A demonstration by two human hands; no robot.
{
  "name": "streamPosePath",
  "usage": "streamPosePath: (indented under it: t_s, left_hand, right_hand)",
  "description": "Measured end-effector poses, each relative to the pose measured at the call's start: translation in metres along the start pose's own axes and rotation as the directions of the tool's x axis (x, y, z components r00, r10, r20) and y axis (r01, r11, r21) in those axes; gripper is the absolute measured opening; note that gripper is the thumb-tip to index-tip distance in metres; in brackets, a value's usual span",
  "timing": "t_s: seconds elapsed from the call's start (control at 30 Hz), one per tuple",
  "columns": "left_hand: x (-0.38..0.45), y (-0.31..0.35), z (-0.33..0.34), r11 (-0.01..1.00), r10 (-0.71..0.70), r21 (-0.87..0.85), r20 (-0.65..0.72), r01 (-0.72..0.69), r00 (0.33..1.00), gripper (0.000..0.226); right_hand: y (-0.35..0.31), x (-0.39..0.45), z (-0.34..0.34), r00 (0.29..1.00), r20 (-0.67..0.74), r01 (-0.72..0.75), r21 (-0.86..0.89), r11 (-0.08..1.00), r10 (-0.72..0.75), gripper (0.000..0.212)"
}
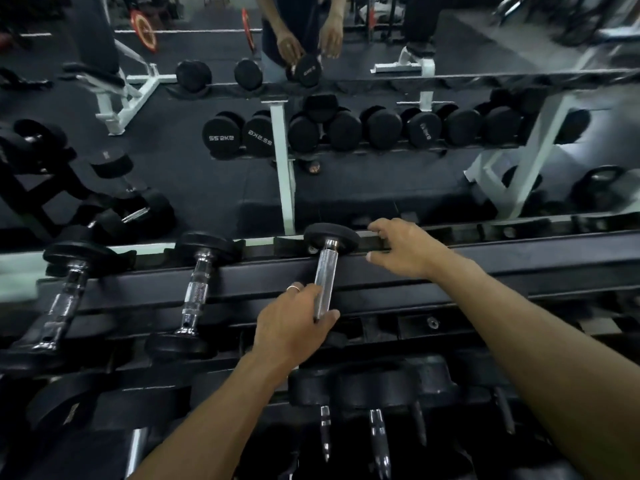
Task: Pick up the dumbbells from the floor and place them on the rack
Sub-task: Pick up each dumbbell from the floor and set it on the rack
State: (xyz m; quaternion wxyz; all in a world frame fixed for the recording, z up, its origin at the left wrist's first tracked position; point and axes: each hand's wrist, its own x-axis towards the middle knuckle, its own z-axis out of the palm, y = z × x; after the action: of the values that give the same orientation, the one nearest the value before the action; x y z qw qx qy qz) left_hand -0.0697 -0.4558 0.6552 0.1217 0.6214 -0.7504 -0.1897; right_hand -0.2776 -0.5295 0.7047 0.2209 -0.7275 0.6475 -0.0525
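Observation:
A black dumbbell with a knurled chrome handle (325, 268) lies across the top rails of the black rack (242, 275), its far head (331, 234) against the back rail. My left hand (294, 323) is wrapped around the near end of that handle and hides the near head. My right hand (401, 247) reaches over the back rail just right of the far head, fingers spread, holding nothing. Two more dumbbells (195, 289) (65, 296) rest on the same tier to the left.
A mirror behind the rack reflects the rack, dumbbells and my hands (308, 43). The lower tier holds several larger dumbbells (367, 386). More dumbbells lie on the floor at left (131, 209); a kettlebell (599, 188) shows at right.

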Motion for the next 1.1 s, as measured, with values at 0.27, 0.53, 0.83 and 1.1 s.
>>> streamPosePath:
  t_s: [0.27,0.53,0.83,1.1]
  left_hand:
    - [-0.047,0.020,-0.003,0.931,0.334,0.112,0.119,-0.347,0.935,0.049]
    - [-0.120,0.071,0.031,0.784,0.571,0.070,0.309,-0.617,0.761,0.054]
    - [-0.238,0.156,0.140,0.557,0.718,-0.036,0.524,-0.830,0.459,0.056]
    - [-0.378,0.208,0.275,0.389,0.670,-0.110,0.715,-0.914,0.199,0.050]
  right_hand:
    - [-0.008,-0.115,0.008,0.982,-0.073,-0.177,-0.044,0.983,0.174,0.067]
    - [0.008,-0.264,0.049,0.882,-0.116,-0.460,-0.011,0.888,0.456,0.065]
    - [0.083,-0.454,0.130,0.676,-0.079,-0.718,0.153,0.679,0.733,0.065]
    - [0.155,-0.633,0.260,0.492,0.002,-0.846,0.237,0.477,0.871,0.065]
